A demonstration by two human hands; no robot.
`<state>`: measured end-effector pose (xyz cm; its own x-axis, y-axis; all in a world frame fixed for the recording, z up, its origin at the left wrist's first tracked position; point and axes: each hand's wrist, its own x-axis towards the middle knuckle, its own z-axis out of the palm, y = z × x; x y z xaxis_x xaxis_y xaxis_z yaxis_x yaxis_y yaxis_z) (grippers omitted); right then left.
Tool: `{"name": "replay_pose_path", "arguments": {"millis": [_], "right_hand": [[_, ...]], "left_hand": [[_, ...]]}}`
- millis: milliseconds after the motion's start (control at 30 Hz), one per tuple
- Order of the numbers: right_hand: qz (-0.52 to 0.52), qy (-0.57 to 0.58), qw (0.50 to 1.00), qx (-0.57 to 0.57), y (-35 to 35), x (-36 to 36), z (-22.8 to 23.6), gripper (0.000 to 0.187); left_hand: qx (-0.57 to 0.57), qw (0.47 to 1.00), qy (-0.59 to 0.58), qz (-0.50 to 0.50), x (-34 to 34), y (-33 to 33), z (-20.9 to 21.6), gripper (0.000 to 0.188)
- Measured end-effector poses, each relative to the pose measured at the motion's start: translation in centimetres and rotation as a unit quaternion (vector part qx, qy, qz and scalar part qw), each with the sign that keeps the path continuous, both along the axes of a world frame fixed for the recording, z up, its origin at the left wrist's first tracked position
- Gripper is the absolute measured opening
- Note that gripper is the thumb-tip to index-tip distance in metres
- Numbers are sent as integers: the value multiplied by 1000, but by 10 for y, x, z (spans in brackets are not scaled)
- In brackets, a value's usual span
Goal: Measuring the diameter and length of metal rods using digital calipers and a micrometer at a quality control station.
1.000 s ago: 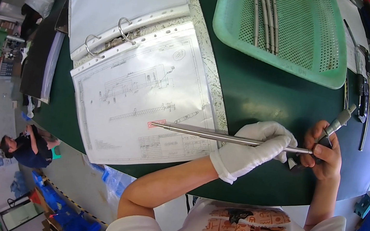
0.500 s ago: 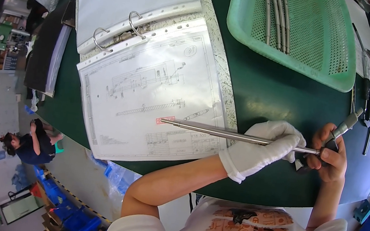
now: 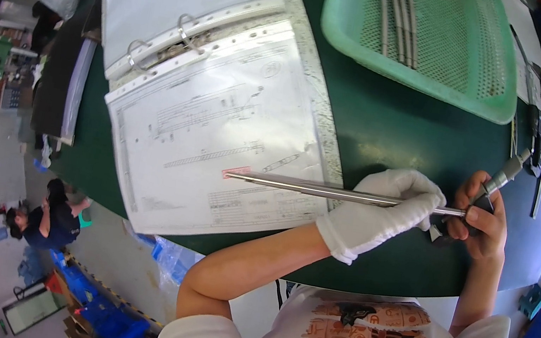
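Observation:
My left hand, in a white glove, is closed around slim metal rods that lie close together; how many there are I cannot tell. They stretch left above the drawing page, and their right end meets the micrometer. My bare right hand grips that micrometer by its dark frame, with the silver thimble pointing up and right. Fingers hide the measuring faces, so contact with the rod cannot be made out.
Under the rods lies an open ring binder with a sleeved technical drawing. Beyond my hands stands a green mesh basket holding several metal rods. A caliper lies at the right. Another person sits far left.
The view has shifted slightly, so the binder and basket appear a little farther up and left. Both hands keep their grips, and the rods and micrometer stay nearly in place.

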<state>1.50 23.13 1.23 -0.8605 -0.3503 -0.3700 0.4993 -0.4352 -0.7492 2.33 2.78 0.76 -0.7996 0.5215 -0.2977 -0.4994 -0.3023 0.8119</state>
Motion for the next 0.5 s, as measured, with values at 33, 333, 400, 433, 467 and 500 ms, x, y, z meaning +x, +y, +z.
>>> {"name": "replay_pose_path", "arguments": {"millis": [33,333,400,433,467,500], "right_hand": [[-10,10,1000,16,2,-2,3,30],[80,45,996,-15,0,-4,-16,20],[47,42,998,-3,3,10,-18,20],[53,50,997,13,2,13,-15,20],[61,55,996,27,1,17,-14,20],[65,62,996,29,-1,17,-14,20]], "left_hand": [[-9,999,27,-16,-7,1,2,18],[-5,987,52,153,19,6,-23,19],[-8,987,-38,155,20,10,-13,34],[-8,990,-22,139,22,7,-18,34],[30,988,-35,147,24,2,-28,28],[67,984,-50,157,22,3,-26,22]]}}
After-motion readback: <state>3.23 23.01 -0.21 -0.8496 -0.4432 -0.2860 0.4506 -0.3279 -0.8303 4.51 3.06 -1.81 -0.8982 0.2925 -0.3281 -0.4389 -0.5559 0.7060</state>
